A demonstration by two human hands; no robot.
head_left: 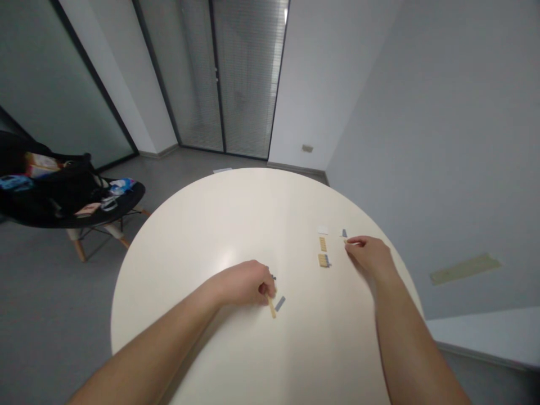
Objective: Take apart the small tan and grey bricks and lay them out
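Observation:
My left hand (248, 283) is closed in a pinch near the middle of the table, its fingertips at the upper end of a narrow tan strip (272, 308). Right beside that strip lies a short grey strip (280, 304). A small dark piece (274, 277) peeks out behind the left fingers, mostly hidden. My right hand (371, 256) pinches a tiny tan piece (346, 242) at the table's right side. Just beyond its fingertips is a small grey piece (344, 232). Left of it are a white square (322, 229), a ribbed tan block (323, 243) and a tan-and-grey block (323, 260).
The round cream table (202, 225) fills the middle of the view. At the left a black chair (130, 197) carries a black bag (63, 185) and packets. A wall with tape (464, 269) on it stands close on the right; glass doors (248, 73) are behind.

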